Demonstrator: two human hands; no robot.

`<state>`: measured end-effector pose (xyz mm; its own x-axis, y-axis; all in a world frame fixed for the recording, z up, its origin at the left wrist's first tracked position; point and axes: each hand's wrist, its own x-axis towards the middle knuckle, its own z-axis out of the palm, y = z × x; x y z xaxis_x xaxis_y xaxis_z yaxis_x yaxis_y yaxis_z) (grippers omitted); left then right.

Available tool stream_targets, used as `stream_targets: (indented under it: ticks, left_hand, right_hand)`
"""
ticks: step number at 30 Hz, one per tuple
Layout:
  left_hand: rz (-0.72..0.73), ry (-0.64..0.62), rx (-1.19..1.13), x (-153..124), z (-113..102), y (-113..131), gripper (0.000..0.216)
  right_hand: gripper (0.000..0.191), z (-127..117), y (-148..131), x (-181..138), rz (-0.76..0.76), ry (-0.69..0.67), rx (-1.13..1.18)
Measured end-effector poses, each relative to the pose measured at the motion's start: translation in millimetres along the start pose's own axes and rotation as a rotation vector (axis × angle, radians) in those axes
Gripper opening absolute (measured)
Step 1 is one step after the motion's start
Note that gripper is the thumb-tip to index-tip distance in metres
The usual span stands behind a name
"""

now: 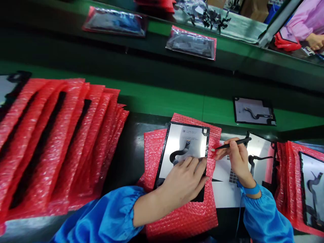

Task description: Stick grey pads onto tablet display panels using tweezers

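A tablet screen panel (186, 135) lies back side up, its silver back framed in black with a dark flex cable (174, 156) curving across it. My left hand (186, 177) rests over its lower right part, fingers stretched out along the right edge; the fingertips partly hide that edge. Just right of the panel, my right hand (236, 156) grips black tweezers (233, 144) that point left. A small pale piece (213, 150) shows at their tips. Under the panel is red bubble wrap (182, 219). A blue wrist strap (251, 189) circles my right wrist.
Red bubble bags (83, 152) with dark panels stand in a row at left. More panels lie at right, one on the green surface (254, 111). Wrapped panels (192, 44) sit on the ledge, with black cables (211, 18) behind. A person's pink sleeve (305, 20) shows top right.
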<state>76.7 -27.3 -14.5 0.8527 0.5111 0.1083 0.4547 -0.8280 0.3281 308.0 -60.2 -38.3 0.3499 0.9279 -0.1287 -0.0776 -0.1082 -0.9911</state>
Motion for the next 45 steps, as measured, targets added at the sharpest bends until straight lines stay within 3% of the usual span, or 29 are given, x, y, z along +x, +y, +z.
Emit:
stream_targets:
  ticks: [6,30,37,41,45]
  left_hand:
    - [0.009,-0.028,0.045,4,6,-3,0.045]
    - [0.001,0.010,0.023,5,1,-4,0.043]
    - [-0.017,0.030,0.025,5,4,-6,0.060]
    - [-0.024,0.021,0.054,5,5,-5,0.059]
    - [-0.019,0.024,0.075,8,4,-6,0.059]
  right_hand:
    - [0.032,21,15,0,0.030,-0.066,0.054]
    - [0.026,19,19,-4,0.092,-0.131,0.120]
    - [0.027,22,21,-3,0.086,-0.131,0.117]
    - [0.030,16,11,0,0.042,-0.077,0.120]
    - [0.028,-17,-11,-21,-0.069,0.101,0.029]
